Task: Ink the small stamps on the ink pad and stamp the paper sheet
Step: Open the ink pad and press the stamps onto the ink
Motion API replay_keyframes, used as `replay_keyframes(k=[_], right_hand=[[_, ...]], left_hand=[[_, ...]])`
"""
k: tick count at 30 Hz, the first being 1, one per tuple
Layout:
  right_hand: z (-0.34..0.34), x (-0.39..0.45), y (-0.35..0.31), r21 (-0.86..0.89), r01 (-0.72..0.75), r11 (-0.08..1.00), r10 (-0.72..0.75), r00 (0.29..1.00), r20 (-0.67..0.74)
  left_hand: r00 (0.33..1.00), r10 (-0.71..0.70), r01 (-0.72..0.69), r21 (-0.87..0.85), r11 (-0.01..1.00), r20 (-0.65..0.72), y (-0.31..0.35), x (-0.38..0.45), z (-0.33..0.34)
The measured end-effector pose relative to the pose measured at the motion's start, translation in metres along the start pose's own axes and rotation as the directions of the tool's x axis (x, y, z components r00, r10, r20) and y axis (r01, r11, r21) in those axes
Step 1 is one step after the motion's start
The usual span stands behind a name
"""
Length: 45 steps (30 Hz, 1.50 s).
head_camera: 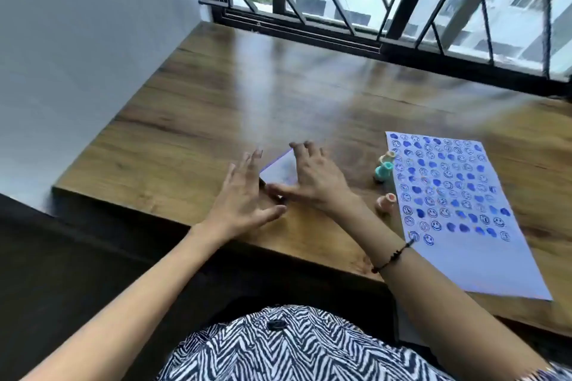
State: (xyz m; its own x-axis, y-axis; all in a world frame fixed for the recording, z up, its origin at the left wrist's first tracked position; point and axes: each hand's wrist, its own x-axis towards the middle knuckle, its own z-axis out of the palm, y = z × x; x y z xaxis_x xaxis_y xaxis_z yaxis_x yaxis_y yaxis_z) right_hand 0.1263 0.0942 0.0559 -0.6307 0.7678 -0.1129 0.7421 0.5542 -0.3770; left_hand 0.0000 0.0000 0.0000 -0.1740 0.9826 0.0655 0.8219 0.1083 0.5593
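Observation:
The ink pad (pixel 278 168), a flat square case with a pale lid and blue edge, lies near the table's front edge. My right hand (pixel 312 178) rests on top of it, fingers spread over its far corner and thumb along its near side. My left hand (pixel 244 204) hovers at the pad's left side with fingers apart, holding nothing. Three small stamps stand or lie between the pad and the paper: a peach one (pixel 387 157), a teal one (pixel 383 172) and another peach one (pixel 385 202). The white paper sheet (pixel 470 254) on the right carries several rows of blue smiley and heart prints.
The wooden table (pixel 216 96) runs to a white wall on the left and a barred window (pixel 387 3) at the back. Its front edge drops off just below my hands. A black bead bracelet (pixel 391 258) sits on my right wrist.

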Motion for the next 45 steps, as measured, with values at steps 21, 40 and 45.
replay_keyframes(k=[21, 40, 45], right_hand=[[0.0, 0.008, -0.007, 0.041, -0.069, 0.997, 0.066, 0.996, 0.061], [-0.093, 0.058, 0.054, 0.566, -0.314, 0.763, 0.17, 0.941, 0.293], [-0.09, 0.067, 0.061, 0.463, -0.286, 0.839, 0.193, 0.952, 0.239]], left_hand=[[0.978, -0.042, 0.045, 0.008, 0.999, -0.205, 0.018, 0.0, 0.006], [0.983, -0.082, 0.092, 0.055, 0.994, -0.165, 0.021, 0.003, 0.001], [0.983, -0.073, 0.087, 0.076, 0.993, -0.167, 0.027, 0.006, -0.002]])
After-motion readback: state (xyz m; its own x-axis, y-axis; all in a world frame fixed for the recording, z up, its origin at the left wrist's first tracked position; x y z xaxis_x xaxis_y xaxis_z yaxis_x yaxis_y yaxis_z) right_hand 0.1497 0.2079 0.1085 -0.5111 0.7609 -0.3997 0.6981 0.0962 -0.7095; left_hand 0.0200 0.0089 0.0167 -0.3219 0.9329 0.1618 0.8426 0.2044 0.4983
